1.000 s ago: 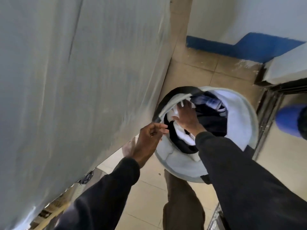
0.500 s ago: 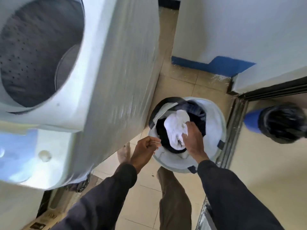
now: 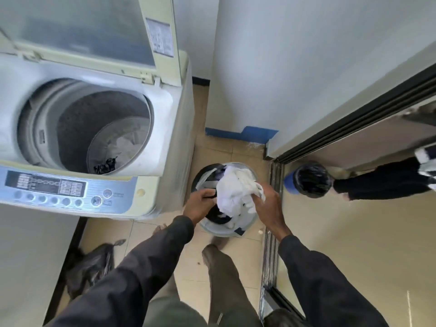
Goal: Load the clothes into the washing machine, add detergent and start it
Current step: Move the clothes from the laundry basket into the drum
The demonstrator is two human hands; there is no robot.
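Note:
A top-loading washing machine (image 3: 165, 128) stands at the left with its lid (image 3: 94, 31) raised. Its drum (image 3: 94, 128) holds a pale cloth and a small dark item at the bottom. A round laundry basket (image 3: 212, 228) sits on the floor to the machine's right, with dark clothes inside. My right hand (image 3: 267, 204) grips a white garment (image 3: 233, 192) lifted above the basket. My left hand (image 3: 200, 204) is closed on a dark piece of clothing (image 3: 212, 196) at the basket's left edge.
The control panel (image 3: 59, 190) faces me along the machine's front. A black plastic bag (image 3: 89, 267) lies on the tiled floor at lower left. A blue bin with a black liner (image 3: 309, 180) stands behind the sliding door track (image 3: 271, 244). White walls close the back.
My view has risen, bringing the open machine and its drum into sight. My right hand has pulled the white garment up out of the basket. My left hand has moved onto the basket's dark cloth.

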